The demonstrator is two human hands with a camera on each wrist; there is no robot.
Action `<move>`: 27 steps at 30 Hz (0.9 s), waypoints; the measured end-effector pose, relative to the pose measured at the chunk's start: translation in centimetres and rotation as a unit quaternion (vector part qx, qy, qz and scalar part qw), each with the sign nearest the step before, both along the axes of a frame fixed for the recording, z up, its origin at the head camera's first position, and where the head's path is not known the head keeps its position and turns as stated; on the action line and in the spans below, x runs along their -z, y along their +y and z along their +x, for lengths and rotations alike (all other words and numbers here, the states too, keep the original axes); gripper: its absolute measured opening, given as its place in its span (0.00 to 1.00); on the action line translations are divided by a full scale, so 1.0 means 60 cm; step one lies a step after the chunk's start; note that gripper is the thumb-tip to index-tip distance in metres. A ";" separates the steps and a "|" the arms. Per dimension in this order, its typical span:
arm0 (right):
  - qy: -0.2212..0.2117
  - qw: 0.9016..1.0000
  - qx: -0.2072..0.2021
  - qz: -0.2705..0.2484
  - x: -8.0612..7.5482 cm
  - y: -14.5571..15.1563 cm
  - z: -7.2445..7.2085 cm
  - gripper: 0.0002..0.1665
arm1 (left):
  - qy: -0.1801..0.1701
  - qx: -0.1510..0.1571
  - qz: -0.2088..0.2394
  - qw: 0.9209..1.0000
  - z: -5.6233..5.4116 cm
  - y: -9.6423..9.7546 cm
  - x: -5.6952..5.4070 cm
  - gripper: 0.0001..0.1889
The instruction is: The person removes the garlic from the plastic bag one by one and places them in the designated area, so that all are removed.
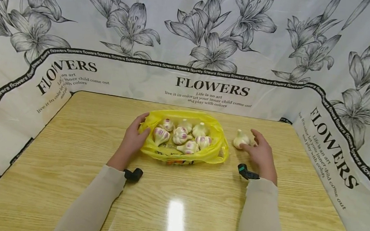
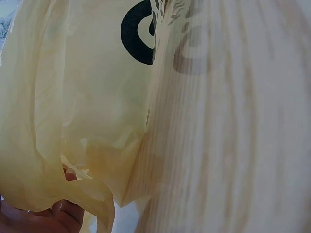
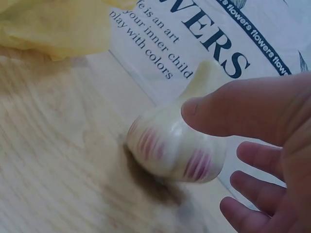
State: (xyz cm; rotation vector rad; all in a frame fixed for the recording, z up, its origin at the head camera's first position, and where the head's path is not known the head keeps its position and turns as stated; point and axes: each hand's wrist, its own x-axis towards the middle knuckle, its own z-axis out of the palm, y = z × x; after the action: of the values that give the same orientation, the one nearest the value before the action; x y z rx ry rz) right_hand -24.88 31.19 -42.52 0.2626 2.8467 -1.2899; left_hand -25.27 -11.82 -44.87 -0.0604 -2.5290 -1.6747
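Note:
A yellow plastic bag (image 1: 216, 158) lies with its mouth spread on the table, several white and purple garlic bulbs (image 1: 180, 135) inside. My left hand (image 1: 133, 135) grips the bag's left edge, thumb over the rim. In the left wrist view the bag (image 2: 97, 97) covers much of the picture, and part of the left hand (image 2: 53, 216) shows below it. A single garlic bulb (image 1: 241, 139) is to the right of the bag. Around it my right hand (image 1: 260, 151) has its fingers spread, thumb overlapping the bulb (image 3: 167, 145) in the right wrist view.
The wooden table (image 1: 176, 190) carries a bright light reflection near its front. A white flower-printed cloth (image 1: 134, 79) with black lettering stands along the back and both sides. Small black wrist cameras (image 1: 133, 175) sit at both sleeve cuffs.

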 end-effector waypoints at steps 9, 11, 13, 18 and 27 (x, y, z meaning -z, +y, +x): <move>0.034 0.998 -0.021 0.046 -0.034 -0.012 0.005 0.48 | -0.003 0.001 -0.002 1.000 -0.004 -0.002 0.002 0.28; 0.045 0.997 -0.025 0.061 -0.041 -0.017 0.004 0.47 | -0.005 0.001 -0.003 1.000 -0.004 -0.002 0.001 0.28; 0.056 0.995 -0.030 0.072 -0.050 -0.025 0.004 0.47 | -0.006 0.001 -0.001 1.000 -0.003 -0.002 0.001 0.28; 0.082 0.993 -0.043 0.071 -0.074 -0.055 0.010 0.46 | -0.006 -0.001 0.001 1.000 0.000 -0.001 -0.002 0.28; 0.128 0.983 -0.094 0.092 -0.107 -0.119 0.005 0.42 | -0.006 -0.001 0.007 1.000 -0.003 -0.002 -0.002 0.28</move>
State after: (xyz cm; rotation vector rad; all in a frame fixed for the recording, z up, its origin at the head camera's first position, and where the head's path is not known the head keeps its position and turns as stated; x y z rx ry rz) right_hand -24.57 24.04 -36.11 -0.1846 3.1136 -1.0997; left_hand -25.43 -11.94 -44.74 -0.0454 -2.5238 -1.6978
